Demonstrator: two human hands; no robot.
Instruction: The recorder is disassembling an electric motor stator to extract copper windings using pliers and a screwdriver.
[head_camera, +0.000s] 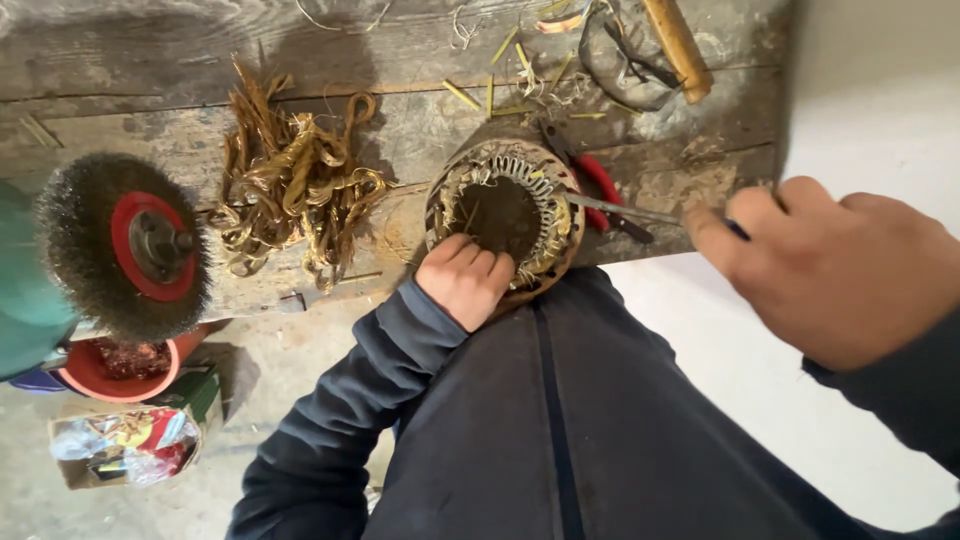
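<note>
The motor stator sits at the near edge of the wooden tabletop, against the person's body. The left hand is clenched on its near rim, bracing it. The right hand, closed around a thin metal tool, pries at the windings on the stator's right side. Firm bracing and shallow levering should keep the tip from slipping.

To our left, the wire brush wheel and the tangle of copper wire crowd the wooden bench. Red-handled pliers lie just beside the motor stator, blocking its right flank. We find open bench behind the stator only among scattered yellow slivers.
</note>
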